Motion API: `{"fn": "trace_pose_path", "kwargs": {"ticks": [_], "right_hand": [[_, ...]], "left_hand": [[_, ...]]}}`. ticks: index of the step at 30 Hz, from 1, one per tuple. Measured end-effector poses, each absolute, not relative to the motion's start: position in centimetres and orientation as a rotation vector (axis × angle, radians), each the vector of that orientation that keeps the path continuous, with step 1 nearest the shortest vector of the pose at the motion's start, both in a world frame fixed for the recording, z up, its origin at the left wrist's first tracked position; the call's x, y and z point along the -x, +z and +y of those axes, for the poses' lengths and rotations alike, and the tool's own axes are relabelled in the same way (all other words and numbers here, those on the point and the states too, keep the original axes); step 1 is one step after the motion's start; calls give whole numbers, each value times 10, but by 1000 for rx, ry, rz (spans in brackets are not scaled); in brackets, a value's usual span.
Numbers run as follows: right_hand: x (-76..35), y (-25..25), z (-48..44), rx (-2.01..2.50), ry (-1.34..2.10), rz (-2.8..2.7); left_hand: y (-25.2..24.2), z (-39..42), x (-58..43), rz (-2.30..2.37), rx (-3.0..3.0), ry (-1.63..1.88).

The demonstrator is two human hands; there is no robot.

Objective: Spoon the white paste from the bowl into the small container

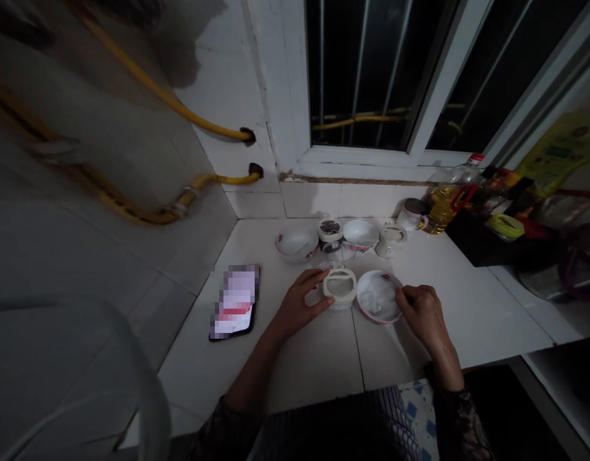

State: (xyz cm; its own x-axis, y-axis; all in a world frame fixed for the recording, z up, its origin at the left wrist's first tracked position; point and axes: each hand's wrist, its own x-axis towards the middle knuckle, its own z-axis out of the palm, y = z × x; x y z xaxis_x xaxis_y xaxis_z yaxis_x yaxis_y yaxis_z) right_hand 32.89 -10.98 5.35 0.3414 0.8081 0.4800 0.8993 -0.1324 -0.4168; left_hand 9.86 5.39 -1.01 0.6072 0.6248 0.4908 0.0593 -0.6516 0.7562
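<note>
My left hand (307,301) grips a small seasoning jar (340,288) with a white square rim, thumb at the front and fingers at the back. Its clear lid (337,254) is flipped up behind it. Just right of the jar sits a bowl (372,318) with a pinkish rim, holding a white powdery or grainy substance (377,296). Over this bowl's right edge is my right hand (422,314), thumb and fingers pinched together. Whatever those fingers hold is too small or hidden to make out.
Behind stand two more bowls (295,246), a jar with dark contents (330,234), a pale jar (391,240) and a lidded mug (413,214). A lit phone (235,301) lies left. An oil bottle (441,202) and a dark tray (482,246) stand at right.
</note>
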Motion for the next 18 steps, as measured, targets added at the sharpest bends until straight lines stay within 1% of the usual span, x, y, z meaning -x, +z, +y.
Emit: {"fn": "trace_pose_path", "kwargs": {"ticks": [5, 10, 18], "right_hand": [[-328, 49, -107, 1941, -184, -1451], [-323, 44, -99, 1913, -45, -1438], [-332, 43, -110, 1934, 166, -1076]], "left_hand": [[-10, 53, -99, 541, -2106, 999], [-9, 54, -100, 533, -2091, 1014], [-12, 54, -100, 534, -2076, 1020]]}}
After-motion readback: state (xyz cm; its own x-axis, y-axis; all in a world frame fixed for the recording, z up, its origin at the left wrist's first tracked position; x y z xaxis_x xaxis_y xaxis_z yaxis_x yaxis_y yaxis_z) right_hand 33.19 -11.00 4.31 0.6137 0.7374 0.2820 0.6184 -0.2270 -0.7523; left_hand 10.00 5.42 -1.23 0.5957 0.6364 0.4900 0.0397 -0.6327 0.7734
